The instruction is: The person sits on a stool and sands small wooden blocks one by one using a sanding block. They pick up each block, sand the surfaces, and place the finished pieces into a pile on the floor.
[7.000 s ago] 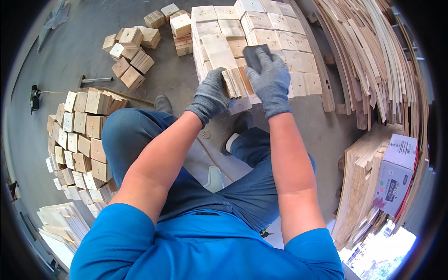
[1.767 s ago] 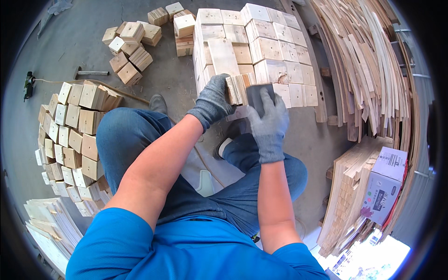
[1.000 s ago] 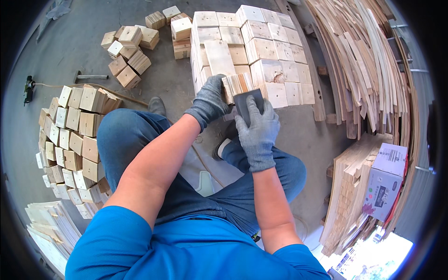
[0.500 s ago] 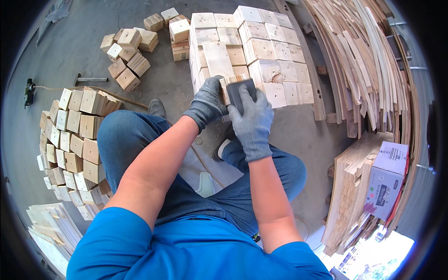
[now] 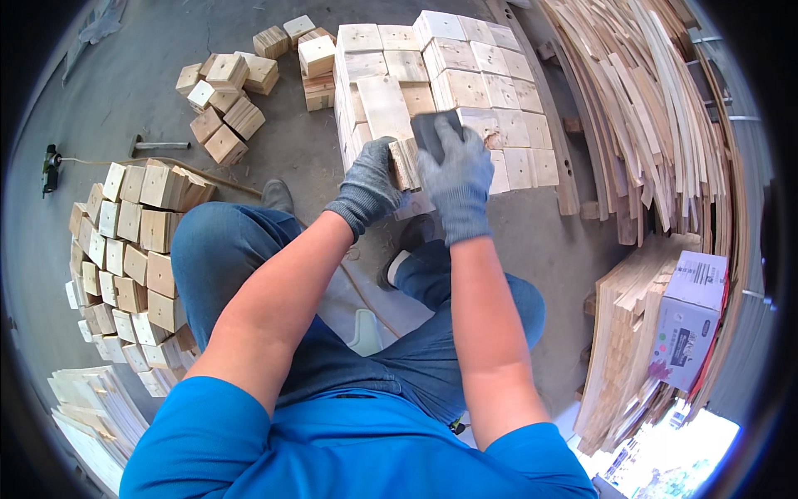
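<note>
– Wooden block point(image 5: 406, 164): where are we holding it?
– We are clasping its left side in our gloved left grip point(image 5: 370, 185), just in front of the stacked blocks point(image 5: 465, 87). We are judging it stiff, fairly light and hardly fragile, so we are favouring the flat sides.
– And the right grip point(image 5: 461, 170)?
– We are holding a dark pad point(image 5: 427, 137) there, near the block; contact we are not confirming.
– Obstructions?
– We are noting the stack beyond, and a shoe point(image 5: 277, 196) and loose blocks point(image 5: 224, 100) leftward.
</note>
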A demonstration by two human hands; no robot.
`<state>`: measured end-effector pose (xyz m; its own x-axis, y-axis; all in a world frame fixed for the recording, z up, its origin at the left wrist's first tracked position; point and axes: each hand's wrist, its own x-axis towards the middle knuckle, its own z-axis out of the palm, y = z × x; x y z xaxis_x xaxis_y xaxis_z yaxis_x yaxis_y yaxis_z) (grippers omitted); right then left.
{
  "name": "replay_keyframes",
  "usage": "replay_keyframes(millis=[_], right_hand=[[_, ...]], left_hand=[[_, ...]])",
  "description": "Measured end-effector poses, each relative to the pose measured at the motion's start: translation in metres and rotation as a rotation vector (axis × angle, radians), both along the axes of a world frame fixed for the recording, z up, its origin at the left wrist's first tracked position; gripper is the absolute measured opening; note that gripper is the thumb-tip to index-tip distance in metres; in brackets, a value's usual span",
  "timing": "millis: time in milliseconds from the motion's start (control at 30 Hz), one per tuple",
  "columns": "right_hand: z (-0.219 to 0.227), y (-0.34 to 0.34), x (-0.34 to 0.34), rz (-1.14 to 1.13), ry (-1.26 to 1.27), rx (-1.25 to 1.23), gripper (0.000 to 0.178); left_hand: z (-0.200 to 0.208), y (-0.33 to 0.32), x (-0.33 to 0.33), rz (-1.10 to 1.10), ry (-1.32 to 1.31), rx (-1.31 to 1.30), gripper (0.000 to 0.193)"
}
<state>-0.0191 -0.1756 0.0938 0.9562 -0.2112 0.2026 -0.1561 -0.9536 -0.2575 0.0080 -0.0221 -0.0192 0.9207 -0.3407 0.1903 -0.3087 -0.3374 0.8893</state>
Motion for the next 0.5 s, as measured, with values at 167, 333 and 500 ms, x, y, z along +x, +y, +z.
replay_keyframes(millis=[167,333,500], right_hand=[[0.011,-0.005,0.031,-0.028,0.068,0.008,0.065],[0.015,-0.012,-0.025,-0.011,0.081,0.075,0.068],[0.028,-0.054,-0.093,0.008,0.175,0.183,0.071]], left_hand=[[0.000,-0.003,-0.002,-0.061,0.121,-0.160,0.080],[-0.016,0.004,0.002,-0.004,0.034,-0.061,0.081],[0.023,0.003,-0.003,-0.019,0.146,-0.005,0.085]])
